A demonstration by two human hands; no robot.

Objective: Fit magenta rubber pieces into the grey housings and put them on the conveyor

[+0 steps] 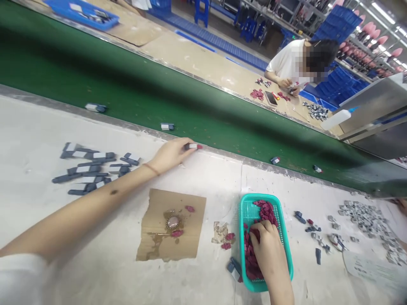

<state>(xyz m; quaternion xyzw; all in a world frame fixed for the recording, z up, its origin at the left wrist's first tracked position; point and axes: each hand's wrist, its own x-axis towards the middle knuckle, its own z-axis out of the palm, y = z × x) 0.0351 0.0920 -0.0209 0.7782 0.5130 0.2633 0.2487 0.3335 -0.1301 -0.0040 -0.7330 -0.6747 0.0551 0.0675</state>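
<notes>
My left hand (173,154) reaches to the near edge of the green belt, its fingers closed on a small dark, white and red part (193,146). My right hand (267,243) is down in a teal plastic basket (289,264), fingers pinched together among small dark-red pieces (266,209). Whatever lies between those fingertips is hidden. Left of the basket lies a brown cardboard sheet (187,245) with wet stains, a small round cap (173,223) and a couple of red pieces. Several dark-blue and white parts (90,167) lie grouped beyond my left forearm.
The green belt (133,91) crosses ahead, carrying several small parts. Grey pieces (362,216) and loose blue parts (299,217) lie to the right on the white table (127,275). Across the belt, a person (291,63) handles parts beside a white bottle (337,119). A blue tray (110,21) stands far left.
</notes>
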